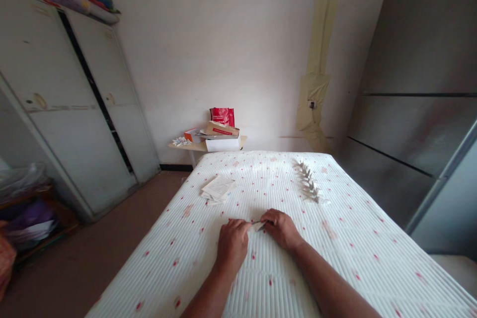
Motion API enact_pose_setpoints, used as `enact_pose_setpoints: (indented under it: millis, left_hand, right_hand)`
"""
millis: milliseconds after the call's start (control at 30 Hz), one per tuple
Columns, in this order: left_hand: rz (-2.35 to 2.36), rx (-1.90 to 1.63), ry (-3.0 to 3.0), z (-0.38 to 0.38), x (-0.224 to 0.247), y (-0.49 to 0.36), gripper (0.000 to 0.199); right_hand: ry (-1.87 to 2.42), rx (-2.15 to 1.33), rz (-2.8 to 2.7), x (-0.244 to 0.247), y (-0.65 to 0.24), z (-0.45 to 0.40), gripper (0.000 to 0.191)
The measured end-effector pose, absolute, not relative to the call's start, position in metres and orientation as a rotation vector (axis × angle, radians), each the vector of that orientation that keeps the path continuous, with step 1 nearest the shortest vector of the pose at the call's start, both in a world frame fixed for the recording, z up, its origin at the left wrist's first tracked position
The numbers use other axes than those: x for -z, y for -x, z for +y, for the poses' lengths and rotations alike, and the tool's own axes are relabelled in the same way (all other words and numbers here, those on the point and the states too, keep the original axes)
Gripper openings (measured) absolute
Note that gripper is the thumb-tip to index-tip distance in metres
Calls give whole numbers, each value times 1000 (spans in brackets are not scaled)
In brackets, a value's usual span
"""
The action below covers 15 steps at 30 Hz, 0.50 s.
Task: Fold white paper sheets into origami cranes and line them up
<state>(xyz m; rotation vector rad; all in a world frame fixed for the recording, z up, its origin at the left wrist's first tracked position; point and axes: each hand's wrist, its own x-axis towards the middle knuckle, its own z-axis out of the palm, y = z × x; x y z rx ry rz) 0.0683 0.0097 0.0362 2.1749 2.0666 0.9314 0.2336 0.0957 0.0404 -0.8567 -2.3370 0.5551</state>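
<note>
A small folded piece of paper [257, 226] lies between my two hands, low over the white cover with red spots [283, 268]. My left hand [234, 241] is closed, its fingertips on the paper's left end. The fingers of my right hand [281, 228] are bent and pinch the right end. Ahead and to the left rests a loose stack of printed paper sheets [218, 188]. Several folded paper pieces [308, 181] stand in a row at the back right.
Beyond the cover's far edge, a small table [197, 147] bears a white box [222, 144], a red bag [222, 116] and a heap of small white pieces [181, 141]. A pale cabinet [74, 94] stands left, a grey one [410, 109] right.
</note>
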Motion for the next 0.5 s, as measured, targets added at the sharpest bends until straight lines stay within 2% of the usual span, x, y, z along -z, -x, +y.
enact_pose_setpoints:
  millis: [167,500]
  left_hand:
    - [2027,-1047,-2035,13,-30,-61,44]
    - [1949,-1124,-2037,15,-27,-58,37]
  right_hand:
    - [897,-604,-2308,-39,-234,97,25]
    - [885,-621,-2292,-38,-235,98,25]
